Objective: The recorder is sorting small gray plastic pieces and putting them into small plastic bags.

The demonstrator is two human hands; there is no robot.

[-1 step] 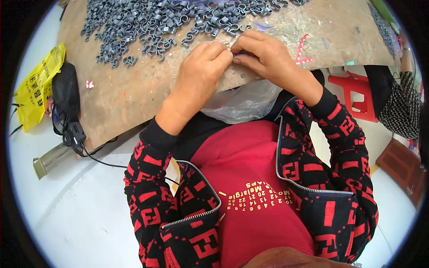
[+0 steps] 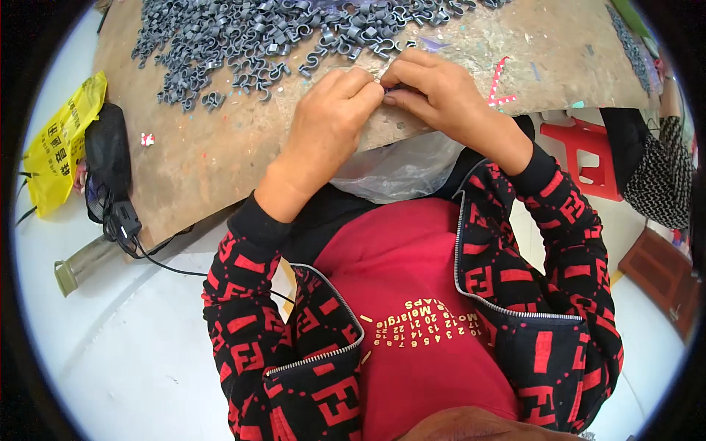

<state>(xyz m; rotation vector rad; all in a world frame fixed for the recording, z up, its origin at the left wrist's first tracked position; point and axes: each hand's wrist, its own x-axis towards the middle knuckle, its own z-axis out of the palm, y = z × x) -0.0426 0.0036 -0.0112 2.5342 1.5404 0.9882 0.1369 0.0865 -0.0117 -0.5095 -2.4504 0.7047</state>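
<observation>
My left hand [image 2: 332,110] and my right hand [image 2: 435,90] meet fingertip to fingertip over the near edge of the wooden table [image 2: 220,158]. Both are closed in a pinch. A sliver of a small dark grey piece [image 2: 401,88] shows between my right thumb and index finger; the fingers cover most of it, so its shape cannot be made out. What my left fingertips grip is hidden. Just beyond my hands spreads a large heap of grey plastic clips [image 2: 243,44], curved like hooks, with a few loose ones at its near side.
A clear plastic bag [image 2: 397,173] hangs below the table edge at my lap. Red-and-white dotted strips [image 2: 498,84] lie to the right. A yellow bag [image 2: 66,143] and a black bag [image 2: 109,151] hang at the left. A red stool [image 2: 588,158] and another person's patterned sleeve [image 2: 668,173] are at the right.
</observation>
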